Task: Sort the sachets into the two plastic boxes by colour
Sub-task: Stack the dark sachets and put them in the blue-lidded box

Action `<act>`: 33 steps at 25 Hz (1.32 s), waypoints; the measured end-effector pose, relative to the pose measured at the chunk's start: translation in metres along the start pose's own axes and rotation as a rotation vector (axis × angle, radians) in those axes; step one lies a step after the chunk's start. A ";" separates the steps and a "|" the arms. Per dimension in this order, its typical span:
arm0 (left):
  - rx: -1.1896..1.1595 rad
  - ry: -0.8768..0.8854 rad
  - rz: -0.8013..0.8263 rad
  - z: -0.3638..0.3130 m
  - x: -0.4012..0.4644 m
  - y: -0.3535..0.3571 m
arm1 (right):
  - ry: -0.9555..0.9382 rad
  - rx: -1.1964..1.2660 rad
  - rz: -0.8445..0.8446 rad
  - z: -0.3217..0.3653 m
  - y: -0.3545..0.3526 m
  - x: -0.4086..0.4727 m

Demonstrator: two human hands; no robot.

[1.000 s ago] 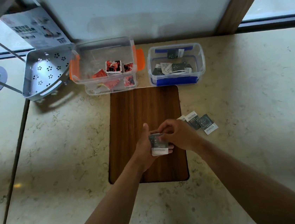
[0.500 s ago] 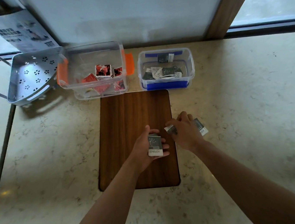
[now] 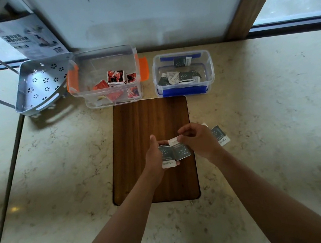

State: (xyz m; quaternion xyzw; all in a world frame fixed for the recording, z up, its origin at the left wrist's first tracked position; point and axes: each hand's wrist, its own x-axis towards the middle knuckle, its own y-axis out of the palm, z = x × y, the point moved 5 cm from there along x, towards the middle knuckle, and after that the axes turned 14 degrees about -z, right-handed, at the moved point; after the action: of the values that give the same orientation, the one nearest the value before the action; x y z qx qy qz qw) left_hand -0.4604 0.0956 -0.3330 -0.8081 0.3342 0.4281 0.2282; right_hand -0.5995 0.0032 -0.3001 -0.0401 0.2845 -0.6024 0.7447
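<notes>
left hand (image 3: 155, 157): fingers grip dark sachet (image 3: 168, 158) | right hand (image 3: 200, 142): fingers pinch second sachet (image 3: 180, 150)

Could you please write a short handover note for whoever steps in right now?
Left hand: holds a dark sachet over the wooden board.
Right hand: pinches a second dark sachet onto it.
Done: red sachets in the orange-clipped box, dark ones in the blue-clipped box.
Left: the held pair and the loose dark sachet on the counter go in the blue-clipped box.
</notes>
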 end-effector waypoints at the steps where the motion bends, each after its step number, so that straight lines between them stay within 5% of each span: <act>1: -0.022 -0.029 0.044 0.001 -0.002 0.004 | 0.034 0.034 0.030 0.000 0.003 -0.004; 10: -0.079 -0.102 0.190 0.005 -0.008 0.017 | 0.211 0.185 -0.074 -0.017 0.000 -0.018; 14: 0.096 0.192 0.035 0.002 -0.004 0.019 | 0.268 0.090 -0.187 -0.023 0.009 -0.035; 18: 0.032 0.252 -0.083 -0.003 -0.002 0.018 | 0.283 0.049 0.026 -0.029 0.031 -0.052; 20: -0.078 0.174 -0.055 -0.004 0.001 0.018 | 0.243 0.048 0.071 -0.027 0.025 -0.049; 23: -0.274 0.055 -0.009 -0.009 0.000 0.015 | 0.172 -0.045 -0.155 -0.025 -0.006 -0.024; 26: -0.264 0.008 0.052 -0.009 -0.005 0.011 | -0.038 -0.455 -0.341 -0.021 -0.031 -0.001; 33: -0.235 -0.081 0.181 -0.002 -0.010 0.006 | -0.238 -0.730 -0.301 -0.021 -0.024 0.010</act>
State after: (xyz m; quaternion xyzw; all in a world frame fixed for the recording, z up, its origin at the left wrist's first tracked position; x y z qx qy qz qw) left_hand -0.4678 0.0936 -0.3233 -0.7779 0.3435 0.5154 0.1058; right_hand -0.6288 -0.0068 -0.3120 -0.4123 0.3823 -0.5552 0.6129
